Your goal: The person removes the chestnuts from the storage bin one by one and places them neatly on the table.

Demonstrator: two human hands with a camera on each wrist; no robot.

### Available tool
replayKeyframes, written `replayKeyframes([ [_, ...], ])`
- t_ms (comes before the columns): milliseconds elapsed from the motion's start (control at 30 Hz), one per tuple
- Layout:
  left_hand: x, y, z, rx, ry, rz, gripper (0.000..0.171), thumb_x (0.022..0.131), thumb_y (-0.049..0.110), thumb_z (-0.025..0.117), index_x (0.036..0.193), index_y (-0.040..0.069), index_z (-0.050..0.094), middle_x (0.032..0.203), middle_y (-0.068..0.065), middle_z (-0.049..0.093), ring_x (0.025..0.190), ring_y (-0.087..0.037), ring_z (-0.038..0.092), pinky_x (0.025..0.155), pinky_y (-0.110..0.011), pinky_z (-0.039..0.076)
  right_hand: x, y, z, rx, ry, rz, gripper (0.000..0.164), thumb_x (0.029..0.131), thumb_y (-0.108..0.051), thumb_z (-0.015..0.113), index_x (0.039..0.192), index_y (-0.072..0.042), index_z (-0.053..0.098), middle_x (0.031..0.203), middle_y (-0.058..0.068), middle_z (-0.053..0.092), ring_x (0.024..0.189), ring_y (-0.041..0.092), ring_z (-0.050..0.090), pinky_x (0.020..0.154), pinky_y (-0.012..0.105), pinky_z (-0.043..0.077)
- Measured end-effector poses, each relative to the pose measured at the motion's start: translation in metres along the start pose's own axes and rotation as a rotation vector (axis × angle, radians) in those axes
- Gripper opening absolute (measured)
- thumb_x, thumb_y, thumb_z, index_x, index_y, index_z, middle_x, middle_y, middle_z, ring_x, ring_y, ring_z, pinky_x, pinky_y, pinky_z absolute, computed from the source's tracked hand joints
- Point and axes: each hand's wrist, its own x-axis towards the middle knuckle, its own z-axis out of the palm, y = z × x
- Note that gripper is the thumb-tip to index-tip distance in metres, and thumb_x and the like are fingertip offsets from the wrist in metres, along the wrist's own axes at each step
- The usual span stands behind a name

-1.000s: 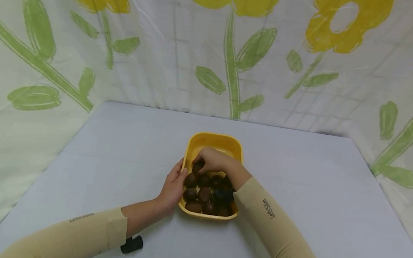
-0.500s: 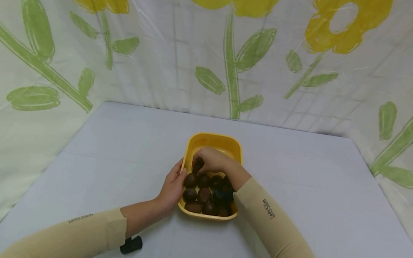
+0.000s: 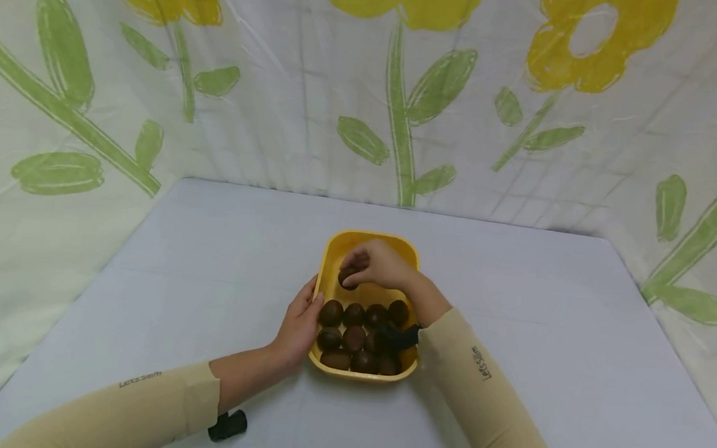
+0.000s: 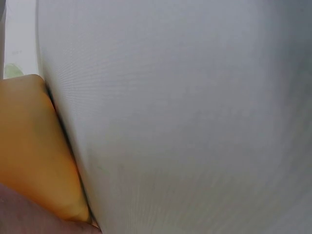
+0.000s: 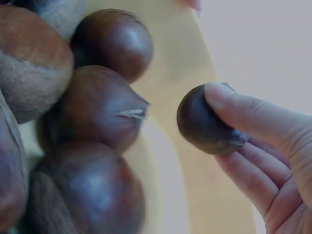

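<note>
A yellow rectangular tray (image 3: 340,245) holds several brown chestnuts (image 3: 353,337), grouped in rows at its near end. Over its far half, my right hand (image 3: 382,262) pinches one chestnut (image 5: 197,122) between thumb and fingertips, apart from the others in the right wrist view. My left hand (image 3: 297,326) grips the tray's left side, thumb by the rim and fingers along the outer wall. Only part of this hand (image 4: 36,214) and the tray's outer wall (image 4: 36,146) appear in the left wrist view.
The tray stands on a table with a pale cloth (image 3: 513,316). A black object (image 3: 228,425) shows beside the left forearm. Behind the table hangs a white curtain (image 3: 266,122) with yellow flowers and green leaves.
My right hand has moved away from the chestnut rows toward the tray's far end, taking the pinched chestnut along. Chestnuts at the right are uncovered. The left hand has stayed put.
</note>
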Motion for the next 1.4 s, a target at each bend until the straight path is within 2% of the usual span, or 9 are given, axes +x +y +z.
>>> replayKeyframes([
  [133,0.001,0.001,0.001,0.002,0.01,-0.016,0.048,0.103,0.018,0.027,0.149,0.009,0.017,0.155,-0.007,0.022,0.142,-0.025,0.022,0.115,-0.046,0.02,-0.006,-0.003,-0.012,0.036,0.069,0.012,0.019,0.081,-0.012,0.072,0.098,-0.005,0.069,0.098,0.009,0.071,0.091,0.016,0.069,0.08,0.028,0.055],
  [267,0.001,0.001,0.002,0.001,0.016,-0.037,0.048,0.103,0.019,0.028,0.149,0.009,0.018,0.155,-0.006,0.022,0.143,-0.024,0.02,0.115,-0.045,0.018,-0.014,-0.006,-0.031,0.042,0.175,0.046,0.019,0.08,-0.015,0.073,0.098,-0.008,0.069,0.098,0.007,0.072,0.093,0.016,0.068,0.082,0.03,0.055],
  [500,0.0,0.001,0.001,-0.001,0.023,-0.028,0.048,0.103,0.017,0.027,0.149,0.008,0.018,0.155,-0.008,0.021,0.144,-0.026,0.018,0.116,-0.047,0.016,-0.033,-0.003,-0.061,0.104,0.332,0.102,0.027,0.08,-0.018,0.074,0.103,-0.006,0.068,0.105,0.011,0.069,0.096,0.018,0.067,0.087,0.033,0.053],
  [667,0.0,0.001,0.001,-0.017,0.018,-0.03,0.048,0.103,0.017,0.027,0.149,0.008,0.017,0.156,-0.008,0.02,0.144,-0.025,0.018,0.116,-0.046,0.016,-0.051,0.007,-0.077,0.157,0.434,0.119,0.032,0.081,-0.02,0.072,0.108,-0.003,0.066,0.102,0.007,0.071,0.09,0.013,0.068,0.088,0.033,0.053],
  [867,0.001,0.0,0.001,-0.014,0.03,-0.033,0.048,0.103,0.017,0.027,0.149,0.008,0.018,0.155,-0.007,0.021,0.144,-0.024,0.018,0.116,-0.045,0.017,-0.069,0.026,-0.093,0.2,0.541,0.188,0.034,0.08,-0.021,0.074,0.108,-0.005,0.067,0.097,-0.005,0.071,0.088,0.005,0.067,0.092,0.032,0.05],
  [1067,0.002,-0.002,0.001,-0.031,0.025,-0.031,0.048,0.103,0.017,0.028,0.149,0.009,0.018,0.155,-0.008,0.023,0.143,-0.026,0.019,0.116,-0.046,0.017,-0.085,0.047,-0.099,0.203,0.569,0.271,0.045,0.079,-0.028,0.075,0.113,0.0,0.062,0.089,-0.018,0.067,0.086,-0.003,0.063,0.101,0.04,0.044],
  [1400,0.0,-0.001,0.001,-0.024,0.028,-0.045,0.048,0.102,0.018,0.028,0.149,0.011,0.018,0.155,-0.007,0.021,0.144,-0.025,0.017,0.116,-0.046,0.016,-0.1,0.074,-0.099,0.187,0.599,0.365,0.052,0.079,-0.034,0.074,0.114,0.001,0.06,0.076,-0.025,0.063,0.081,-0.004,0.06,0.099,0.038,0.042],
])
